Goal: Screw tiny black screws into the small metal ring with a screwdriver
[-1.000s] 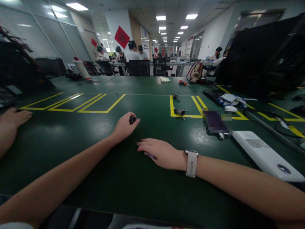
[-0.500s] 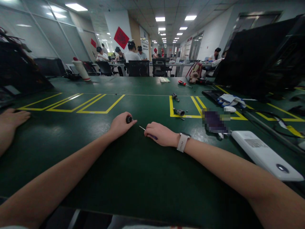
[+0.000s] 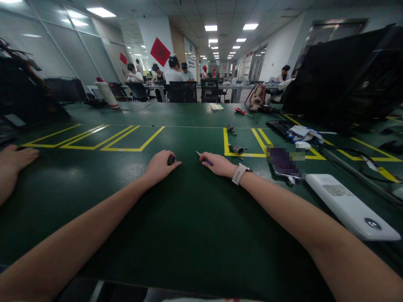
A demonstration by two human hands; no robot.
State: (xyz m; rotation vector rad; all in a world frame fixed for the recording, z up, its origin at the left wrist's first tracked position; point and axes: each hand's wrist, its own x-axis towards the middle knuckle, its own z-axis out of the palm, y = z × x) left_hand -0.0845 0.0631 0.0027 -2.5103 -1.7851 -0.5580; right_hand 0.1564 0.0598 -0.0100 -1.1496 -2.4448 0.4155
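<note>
My left hand (image 3: 160,167) rests on the green table (image 3: 189,226), its fingers closed round a small black cylindrical part (image 3: 171,160). My right hand (image 3: 218,164), with a white watch (image 3: 239,173) on the wrist, lies further out on the table. It grips a thin screwdriver with a purple handle (image 3: 205,159), whose metal tip points left and away. The two hands are a short way apart.
Small metal parts (image 3: 236,148) lie inside a yellow-taped box. A red screwdriver (image 3: 242,110), work gloves (image 3: 302,132), a white flat device (image 3: 349,206) and black cases (image 3: 343,79) are on the right. Another person's hand (image 3: 14,159) rests at the left edge. People sit at far tables.
My right hand has slid forward and to the right across the table, carrying the thin screwdriver with it. The left hand has stayed in place holding the black part.
</note>
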